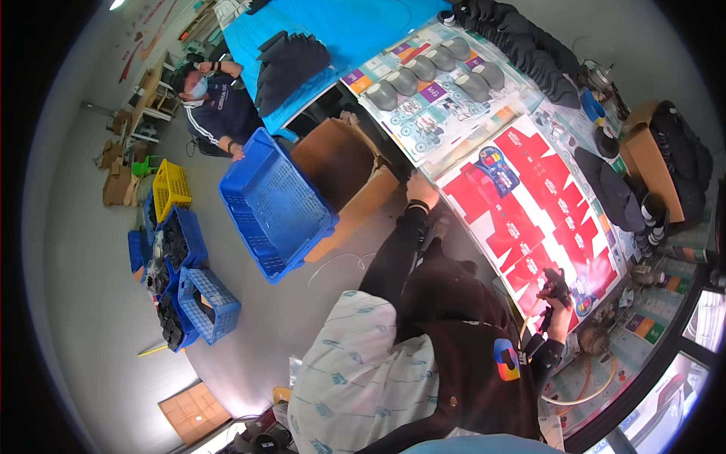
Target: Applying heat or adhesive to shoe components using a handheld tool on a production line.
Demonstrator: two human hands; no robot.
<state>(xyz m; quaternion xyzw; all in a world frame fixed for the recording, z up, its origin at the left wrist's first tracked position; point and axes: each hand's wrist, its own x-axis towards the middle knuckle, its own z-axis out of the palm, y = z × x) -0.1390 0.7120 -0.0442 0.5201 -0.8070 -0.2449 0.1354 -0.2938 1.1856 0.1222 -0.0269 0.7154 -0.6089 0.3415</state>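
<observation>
On the far left, a yellow perforated plastic crate (pixel 172 191) and a light-blue slatted plastic crate (pixel 210 309) are placed on the grey floor (pixel 265 325), beside dark-blue crates (pixel 185 234) loaded with black pieces. To their right, a masked co-worker (pixel 215 98) in dark clothing is positioned, with one hand (pixel 237 152) at the upper rim of a large, tilted blue plastic crate (pixel 276 216). The adjoining space is occupied by an open brown cardboard box (pixel 352 212); the floor left of the work surface is obstructed by both containers. Behind them, a stack of black curved pieces (pixel 291 68) is supported on a bright-blue covered table (pixel 325 26).

At the centre, the left hand (pixel 423 191) is located at the near-left corner of a red-and-white printed sheet (pixel 533 212); whether the edge is gripped cannot be told. Beyond the sheet, grey-green rounded pads (pixel 423 69) are arranged in rows on a printed panel (pixel 423 132).

Further right, a black, irregularly shaped object (pixel 556 285) is grasped by the right hand (pixel 560 316), with the fingers closed around it. The object is located over the sheet's near-right portion, extending just beyond the fingers. Its exact form is unclear. At the far right, an open cardboard carton (pixel 643 155) is bordered by black curved parts (pixel 609 189).
</observation>
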